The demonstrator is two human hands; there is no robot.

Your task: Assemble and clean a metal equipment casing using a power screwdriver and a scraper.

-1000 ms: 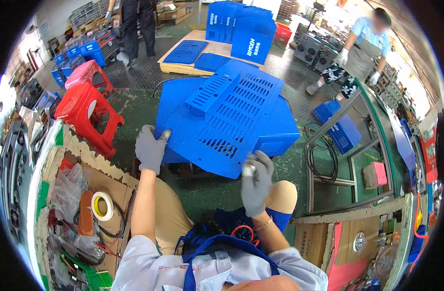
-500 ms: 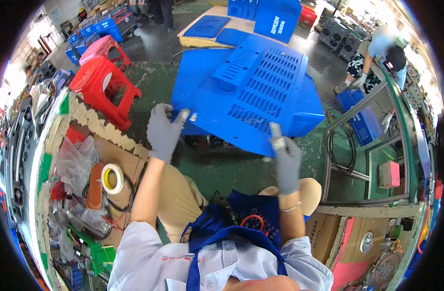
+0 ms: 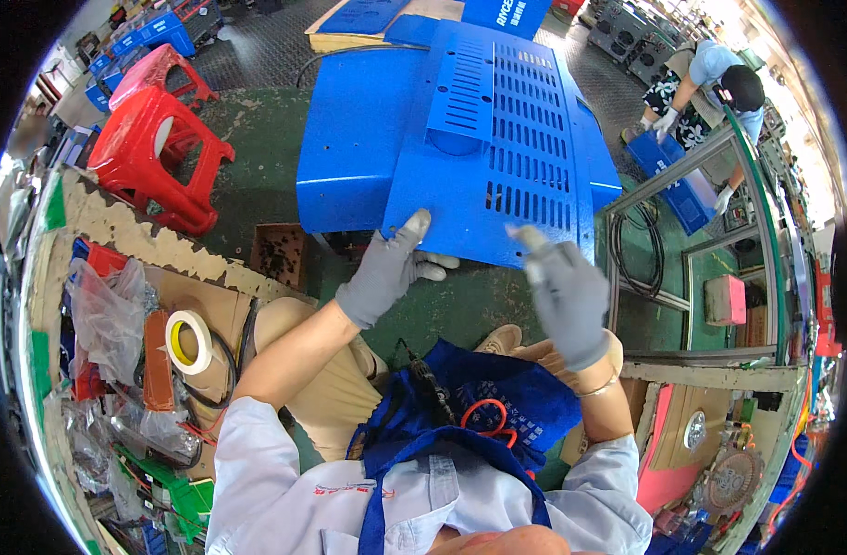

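A blue sheet-metal panel with rows of slots and a raised vented box lies slanted over a larger blue housing in front of me. My left hand, in a grey glove, holds its near left corner, thumb on top and fingers around the edge. At the near right edge is my right hand, also gloved and smeared by motion. Its pale fingertips reach over the panel; whether they grip it I cannot make out.
Red plastic stools stand at the left. Beside my left arm, a bench holds a tape roll and plastic bags. A metal frame is at the right; beyond it a co-worker bends over a blue panel.
The slotted panel has turned and settled straighter over the housing. My left hand has shifted right along with its corner, and my right hand has moved slightly right. The whole view has shifted.
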